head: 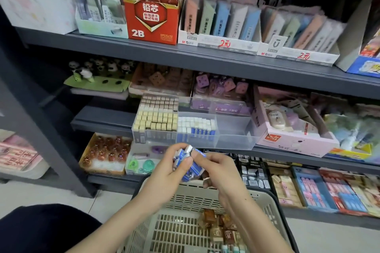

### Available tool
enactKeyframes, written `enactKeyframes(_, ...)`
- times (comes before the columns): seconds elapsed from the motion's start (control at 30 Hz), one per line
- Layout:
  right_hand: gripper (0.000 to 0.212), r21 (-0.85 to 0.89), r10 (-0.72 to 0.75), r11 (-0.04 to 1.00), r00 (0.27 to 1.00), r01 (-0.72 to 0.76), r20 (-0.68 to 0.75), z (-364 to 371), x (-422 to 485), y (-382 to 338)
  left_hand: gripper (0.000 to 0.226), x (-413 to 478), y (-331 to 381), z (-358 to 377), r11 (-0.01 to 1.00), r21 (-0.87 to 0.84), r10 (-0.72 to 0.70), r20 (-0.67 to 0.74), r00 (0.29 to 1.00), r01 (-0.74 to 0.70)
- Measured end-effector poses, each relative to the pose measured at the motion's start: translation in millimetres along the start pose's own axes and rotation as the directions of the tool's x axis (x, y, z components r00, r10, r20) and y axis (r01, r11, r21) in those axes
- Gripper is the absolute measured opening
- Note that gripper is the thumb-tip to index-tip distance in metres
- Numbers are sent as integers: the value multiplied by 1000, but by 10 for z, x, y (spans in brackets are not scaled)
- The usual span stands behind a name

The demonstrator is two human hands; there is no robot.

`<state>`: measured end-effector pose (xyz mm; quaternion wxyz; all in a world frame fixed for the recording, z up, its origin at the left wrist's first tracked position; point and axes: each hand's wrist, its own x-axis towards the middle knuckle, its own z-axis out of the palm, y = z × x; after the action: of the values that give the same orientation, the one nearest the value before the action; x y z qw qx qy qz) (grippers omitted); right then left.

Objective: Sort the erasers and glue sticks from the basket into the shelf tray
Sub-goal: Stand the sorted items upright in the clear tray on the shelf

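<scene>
Because a whole clutch of small blue-and-white pieces (190,163) is shared between two hands, with only open air and the basket (185,192) under it, the likeliest slip, as I judge it, is one piece squirting out when the grip shifts. It would drop among the brown-wrapped items (218,226) in the basket below the wrists, or bounce off the rim to the floor.

A second risk is mis-sorting. Beyond the fingertips sits the clear shelf tray (234,141), whose compartments lie close together. A hurried reach could land pieces in the cream-capped rows (156,118) up and left of the left hand, rather than with the matching blue-and-white sticks (197,128) straight above the bundle, or in the compartment above the right hand. Blur keeps me from telling whether the held pieces are erasers or glue sticks.

The left hand (168,170) grasps the bundle from its left side, fingers curled round it and thumb across the front. The pieces lie between the two hands, touching both. The right hand (220,172) pinches the bundle's right edge between thumb and forefinger, its other fingers curled beneath.
</scene>
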<state>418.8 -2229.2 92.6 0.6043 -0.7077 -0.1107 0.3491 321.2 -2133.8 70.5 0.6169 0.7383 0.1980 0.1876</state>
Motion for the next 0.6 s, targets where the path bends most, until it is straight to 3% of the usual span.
enactKeyframes(0.1, 16, 38, -30, 999, 999, 28, 31, -90, 43, -102, 22, 53, 92, -20, 997, -70, -35, 90, 995, 41)
enactKeyframes(0.2, 29, -85, -166, 980, 977, 178, 131, -211, 106, -153, 23, 149, 216, -104, 990, -105, -74, 214, 974, 98)
enactKeyframes(0.3, 32, -364, -358, 830, 904, 422, 231, -303, 149, -178, 34, 262, 307, -203, 986, -85, -114, 308, 945, 146)
enactKeyframes(0.37, 24, -494, -410, 714, 869, 496, 279, -347, 187, -193, 33, 331, 351, -229, 984, -65, -136, 343, 929, 168)
enactKeyframes(0.47, 6, -574, -445, 651, 863, 496, 242, -406, 279, -256, 24, 424, 397, -252, 984, -46, -152, 302, 941, 174)
enactKeyframes(0.53, 12, -651, -485, 609, 862, 453, 146, -464, 383, -331, 19, 492, 392, -286, 986, -51, -144, 236, 961, 160)
enactKeyframes(0.6, 10, -644, -468, 653, 881, 399, 71, -483, 483, -423, 15, 561, 410, -338, 985, -64, -149, 166, 975, 161)
